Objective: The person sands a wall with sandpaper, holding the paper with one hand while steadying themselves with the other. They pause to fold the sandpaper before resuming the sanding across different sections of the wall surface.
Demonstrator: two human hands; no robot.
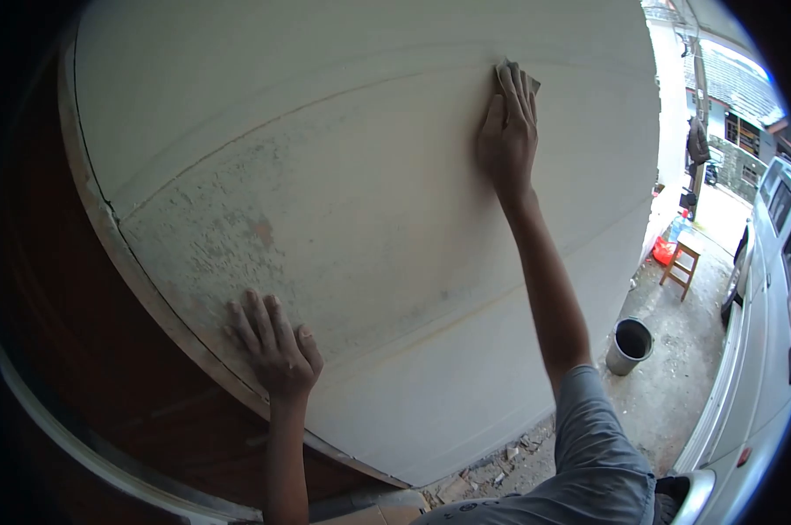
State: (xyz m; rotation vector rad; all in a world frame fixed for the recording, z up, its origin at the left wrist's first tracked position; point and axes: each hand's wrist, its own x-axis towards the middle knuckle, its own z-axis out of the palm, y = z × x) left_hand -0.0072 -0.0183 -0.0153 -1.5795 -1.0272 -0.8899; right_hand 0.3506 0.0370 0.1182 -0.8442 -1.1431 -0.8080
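Observation:
A pale wall (395, 192) fills most of the view, with a rough, pitted grey patch at its left and faint lines running across it. Against the upper right part of the wall, my right hand (511, 136) presses a small sheet of sandpaper (535, 85) flat; the sheet's edges show beside and above the fingertips, and the rest is hidden under the fingers. My left hand (277, 346) rests on the wall's lower left, just below the rough patch, with fingers spread and nothing in it.
Dark brown wood panelling (106, 332) borders the wall at left. At right are a grey bucket (629, 346), a wooden stool (682, 262), a red bag (665, 251) and a white vehicle (767, 297). Rubble (500, 464) lies along the wall's foot.

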